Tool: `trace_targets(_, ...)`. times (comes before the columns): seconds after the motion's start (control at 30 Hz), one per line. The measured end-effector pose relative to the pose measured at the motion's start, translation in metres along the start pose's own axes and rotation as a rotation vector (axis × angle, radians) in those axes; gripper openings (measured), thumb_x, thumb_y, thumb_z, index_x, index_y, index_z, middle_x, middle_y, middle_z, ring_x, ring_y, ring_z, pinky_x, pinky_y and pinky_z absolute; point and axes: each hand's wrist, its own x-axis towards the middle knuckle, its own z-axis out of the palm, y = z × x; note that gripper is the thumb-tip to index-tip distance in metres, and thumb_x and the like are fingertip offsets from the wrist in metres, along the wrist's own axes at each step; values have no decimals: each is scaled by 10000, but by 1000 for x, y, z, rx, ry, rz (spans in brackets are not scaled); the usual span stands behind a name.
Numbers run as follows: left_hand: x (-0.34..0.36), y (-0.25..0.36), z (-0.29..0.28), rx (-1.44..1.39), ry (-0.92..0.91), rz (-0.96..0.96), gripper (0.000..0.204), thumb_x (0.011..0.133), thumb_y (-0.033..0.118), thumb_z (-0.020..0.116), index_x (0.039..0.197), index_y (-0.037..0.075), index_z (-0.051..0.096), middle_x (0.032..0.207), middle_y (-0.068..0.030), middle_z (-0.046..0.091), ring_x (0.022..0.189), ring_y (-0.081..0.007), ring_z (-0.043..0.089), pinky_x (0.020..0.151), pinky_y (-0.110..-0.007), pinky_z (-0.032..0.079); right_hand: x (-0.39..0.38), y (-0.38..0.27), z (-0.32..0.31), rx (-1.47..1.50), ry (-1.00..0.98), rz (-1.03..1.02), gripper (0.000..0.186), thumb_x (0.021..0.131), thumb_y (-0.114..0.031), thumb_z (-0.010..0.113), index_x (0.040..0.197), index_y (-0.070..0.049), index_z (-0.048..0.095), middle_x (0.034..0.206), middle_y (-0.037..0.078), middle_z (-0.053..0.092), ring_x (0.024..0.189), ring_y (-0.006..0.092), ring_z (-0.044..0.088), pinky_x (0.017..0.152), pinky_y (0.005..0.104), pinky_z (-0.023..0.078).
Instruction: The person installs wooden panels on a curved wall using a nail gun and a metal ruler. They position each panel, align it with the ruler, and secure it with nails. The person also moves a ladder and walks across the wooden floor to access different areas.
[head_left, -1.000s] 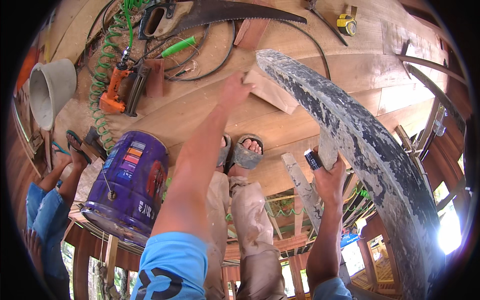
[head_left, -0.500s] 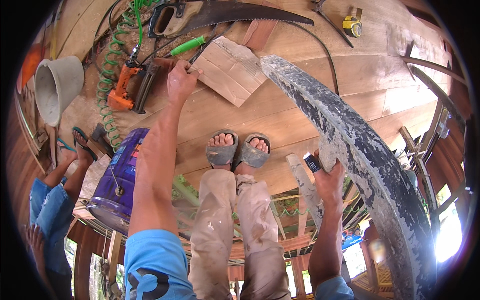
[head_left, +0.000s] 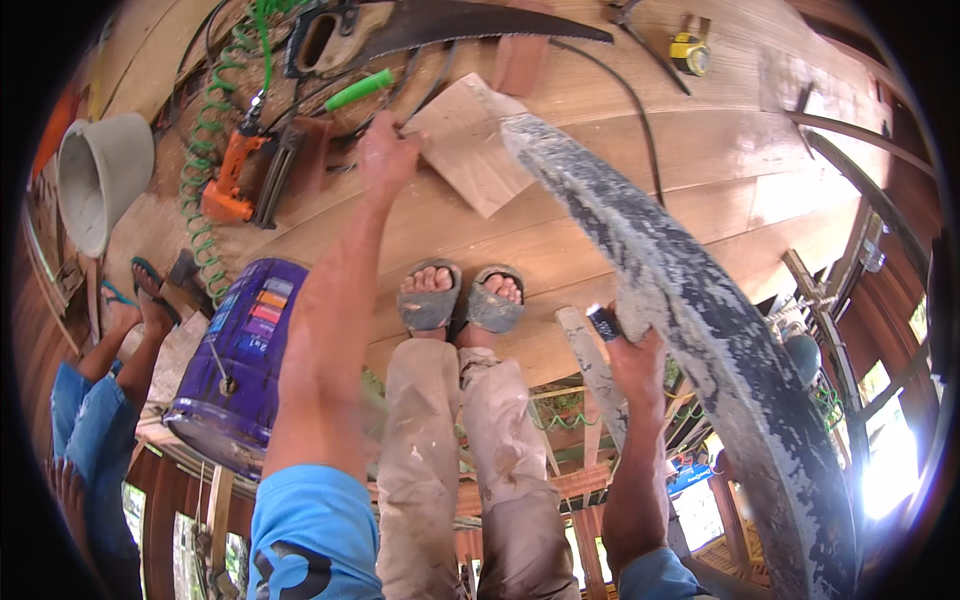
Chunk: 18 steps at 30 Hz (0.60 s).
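Note:
My left hand [head_left: 390, 155], slightly blurred, is at the left edge of a flat piece of brown cardboard [head_left: 475, 150] on the floor. Its fingers are closed on that edge. On the right, a long curved beam [head_left: 690, 290] with flaking dark paint over grey rises from the floor toward the lower right, very near me. My right hand [head_left: 640, 360] is closed beside the beam, against a grey stub on its underside. From its fist sticks out a small dark tube with white marks [head_left: 603, 322]. Part of this grip is hidden.
An orange nail gun [head_left: 235, 180] with a coiled green hose lies at left, near a handsaw [head_left: 390, 30] and a green handle [head_left: 358, 90]. A purple bucket [head_left: 240, 350], a grey bucket [head_left: 105, 180] and another person's legs [head_left: 115, 350] are leftward. A tape measure [head_left: 690, 53] lies far right.
My left hand has moved right, and the cardboard has shifted right with it across the floor. My right hand keeps its place beside the beam. The whole view has shifted slightly.

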Motion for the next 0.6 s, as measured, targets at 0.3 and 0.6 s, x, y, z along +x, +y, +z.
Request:
trace_targets(0.3, 2, 7, -8, 100, -39, 47, 433, 798, 296, 813, 1063, -2, 644, 985, -214, 715, 914, -351, 697, 801, -448, 526, -1, -11, 5, 55, -39, 25, 254, 913, -225, 712, 1095, -50, 687, 997, 75, 704, 952, 187, 643, 872, 339, 494)
trace_targets(0.6, 3, 0, -7, 96, -71, 70, 414, 821, 255, 793, 1093, -2, 615, 945, -212, 694, 892, -374, 676, 790, -447, 510, -2, -23, 18, 56, -32, -15, 322, 924, -302, 686, 1142, -65, 686, 1043, 122, 708, 1001, 246, 653, 905, 372, 491)
